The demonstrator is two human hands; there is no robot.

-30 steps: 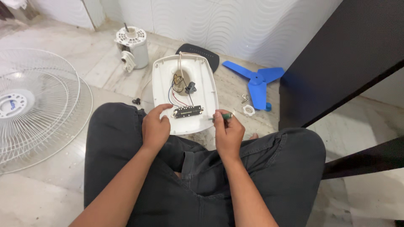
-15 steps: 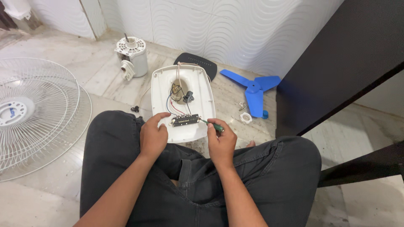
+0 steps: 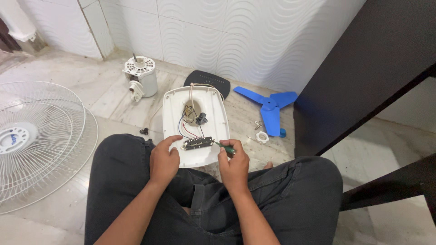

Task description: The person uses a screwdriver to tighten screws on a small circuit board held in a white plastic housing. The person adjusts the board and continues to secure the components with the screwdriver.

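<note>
Two hands: low over lap, wrists bent inward.
Left hand (image 3: 164, 161): curled, gripping white plastic fan base (image 3: 196, 124) rim.
Right hand (image 3: 233, 164): closed around green-handled screwdriver (image 3: 225, 147), tip at dark switch strip (image 3: 198, 143).
Base: propped between knees, smooth, rounded.

The right hand (image 3: 234, 164) wraps a green-handled screwdriver (image 3: 227, 148), so most of the handle is hidden and its tip is too small to tell. The white fan grille (image 3: 41, 140) runs off the left edge. The small parts (image 3: 260, 131) beside the blue blade (image 3: 271, 109) are too small to identify.
</note>
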